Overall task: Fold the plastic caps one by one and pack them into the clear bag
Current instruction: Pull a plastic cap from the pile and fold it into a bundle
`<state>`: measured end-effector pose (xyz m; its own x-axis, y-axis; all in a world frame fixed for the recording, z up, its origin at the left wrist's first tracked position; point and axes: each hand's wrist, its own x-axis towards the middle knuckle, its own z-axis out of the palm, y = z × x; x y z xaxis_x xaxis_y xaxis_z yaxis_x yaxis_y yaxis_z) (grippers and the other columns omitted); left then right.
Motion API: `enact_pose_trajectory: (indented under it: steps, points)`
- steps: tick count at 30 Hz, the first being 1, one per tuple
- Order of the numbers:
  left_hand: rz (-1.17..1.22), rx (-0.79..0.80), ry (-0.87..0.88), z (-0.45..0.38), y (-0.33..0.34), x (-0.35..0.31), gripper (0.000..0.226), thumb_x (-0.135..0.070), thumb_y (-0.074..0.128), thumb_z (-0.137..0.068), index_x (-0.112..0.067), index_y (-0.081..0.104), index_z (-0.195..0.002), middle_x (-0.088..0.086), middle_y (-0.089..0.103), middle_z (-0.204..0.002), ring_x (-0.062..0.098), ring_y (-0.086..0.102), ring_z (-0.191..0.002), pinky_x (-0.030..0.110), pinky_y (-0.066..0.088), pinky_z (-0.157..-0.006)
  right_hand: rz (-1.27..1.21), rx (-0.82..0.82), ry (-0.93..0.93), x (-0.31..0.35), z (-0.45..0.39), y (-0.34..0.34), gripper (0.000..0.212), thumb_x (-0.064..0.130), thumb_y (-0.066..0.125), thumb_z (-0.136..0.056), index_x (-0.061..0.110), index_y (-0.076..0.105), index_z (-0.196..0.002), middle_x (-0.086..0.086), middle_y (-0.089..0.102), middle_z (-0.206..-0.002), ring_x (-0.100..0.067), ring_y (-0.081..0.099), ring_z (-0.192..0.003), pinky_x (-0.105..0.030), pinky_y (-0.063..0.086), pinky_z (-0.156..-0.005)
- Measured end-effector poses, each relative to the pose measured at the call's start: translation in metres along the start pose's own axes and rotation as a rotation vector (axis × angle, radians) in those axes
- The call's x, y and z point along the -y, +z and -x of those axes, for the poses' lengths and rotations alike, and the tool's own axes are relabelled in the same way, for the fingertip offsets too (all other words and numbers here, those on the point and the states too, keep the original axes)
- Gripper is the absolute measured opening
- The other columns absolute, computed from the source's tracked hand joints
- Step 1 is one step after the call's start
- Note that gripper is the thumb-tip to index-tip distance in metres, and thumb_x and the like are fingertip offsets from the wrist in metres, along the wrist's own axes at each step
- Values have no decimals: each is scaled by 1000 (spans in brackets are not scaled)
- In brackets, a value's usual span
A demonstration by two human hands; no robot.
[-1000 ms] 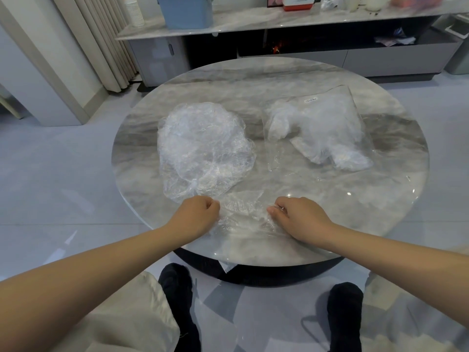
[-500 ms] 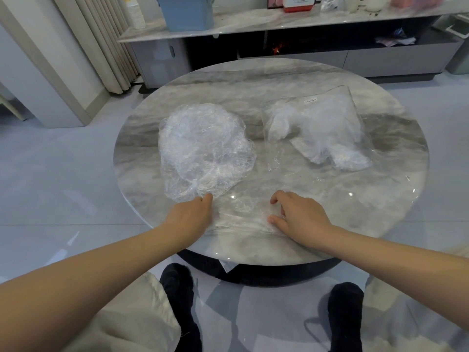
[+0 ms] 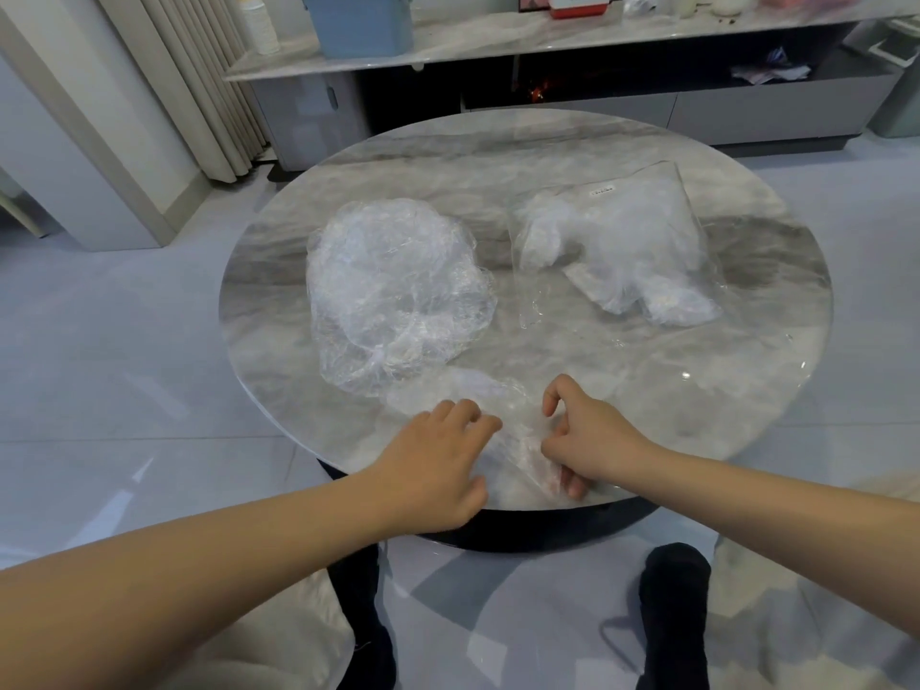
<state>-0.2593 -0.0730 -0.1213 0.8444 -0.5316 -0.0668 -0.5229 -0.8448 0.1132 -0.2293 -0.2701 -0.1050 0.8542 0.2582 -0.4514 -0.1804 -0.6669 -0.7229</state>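
Note:
A loose heap of crinkled clear plastic caps (image 3: 398,296) lies on the left half of the round marble table (image 3: 622,371). The clear bag (image 3: 617,251), with folded white caps inside, lies at the right back. One flattened plastic cap (image 3: 503,415) lies near the front edge between my hands. My left hand (image 3: 438,460) rests on its left part with fingers spread and lightly bent. My right hand (image 3: 582,440) pinches the cap's right edge, thumb tucked under the film by the table edge.
A low marble-topped cabinet (image 3: 547,37) with a blue bin (image 3: 358,22) and small items stands behind the table. Curtains (image 3: 199,82) hang at the back left. My feet in dark socks (image 3: 672,605) are on the tiled floor below the table edge.
Both hands moved toward the front edge and closer together. The left hand went from gripping to lying flat on the cap. The right hand turned and took the cap's right edge.

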Motion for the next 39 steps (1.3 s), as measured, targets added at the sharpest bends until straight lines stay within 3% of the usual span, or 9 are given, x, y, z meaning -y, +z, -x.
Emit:
enact_pose_trajectory:
  steps: [4, 12, 17, 21, 24, 27, 32, 35, 39]
  points:
    - [35, 70, 41, 5, 6, 1, 75, -48, 41, -80, -22, 23, -148, 5, 32, -147, 22, 30, -134, 32, 21, -108, -223, 110, 176, 5, 7, 1, 25, 2, 49, -86, 14, 37, -103, -15, 69, -62, -27, 60, -47, -31, 51, -54]
    - [-1, -15, 26, 1, 7, -5, 67, -54, 31, -81, -26, 45, -139, 6, 63, -118, 25, 59, -107, 41, 39, -96, -393, 204, 229, 18, 25, -3, 17, 4, 57, -88, 8, 43, -95, -15, 67, -66, -19, 63, -50, -25, 53, -50]
    - [30, -173, 109, -1, 1, 2, 45, -31, 39, -78, -28, 70, -110, 1, 68, -99, 19, 63, -89, 39, 45, -87, 346, -192, -370, 1, 17, -2, 24, 18, 61, -83, 25, 48, -102, 10, 48, -93, -2, 45, -73, -21, 39, -65]
    - [276, -137, 158, -2, 1, 13, 38, -40, 43, -89, -20, 75, -95, -5, 62, -110, 7, 46, -103, 26, 37, -94, 449, -12, -540, -4, 3, -5, 47, 2, 45, -77, 29, 67, -108, 13, 52, -112, -8, 37, -106, -23, 33, -96]
    - [706, -14, -111, 2, -12, 5, 39, -36, 48, -95, -10, 62, -70, -14, 61, -80, 1, 54, -78, 16, 40, -77, 459, 193, -375, -6, -1, -5, 44, 5, 46, -77, 46, 54, -92, 6, 48, -114, -19, 37, -120, -33, 32, -105]
    - [925, 48, -381, 0, -10, 3, 47, -36, 50, -95, -3, 51, -61, -13, 37, -46, 6, 35, -45, 16, 30, -54, 490, 224, -342, -5, -1, -8, 24, 14, 58, -79, 34, 47, -89, 11, 42, -92, -14, 34, -107, -26, 32, -88]
    - [1060, -47, -668, -9, -7, 6, 48, -45, 49, -93, -12, 41, -59, -2, 40, -50, 12, 41, -46, 17, 37, -53, 295, 13, -311, -8, -10, 2, 17, 40, 69, -80, 33, 55, -85, 5, 59, -92, -13, 53, -94, -23, 42, -74]
    - [1173, -46, -720, -13, -5, 6, 38, -40, 47, -96, -10, 51, -73, 7, 62, -70, 23, 66, -67, 34, 55, -77, 252, -81, -269, -11, -14, 9, 23, 42, 66, -84, 19, 62, -89, 9, 62, -89, -2, 54, -76, -17, 41, -66]
    - [1177, -63, -783, -14, -10, 7, 22, -22, 48, -98, -8, 51, -81, 9, 66, -76, 14, 63, -56, 26, 52, -59, 345, -114, -240, -11, -18, 15, 22, 46, 59, -88, 25, 60, -82, 8, 65, -88, -6, 55, -78, -24, 44, -70]
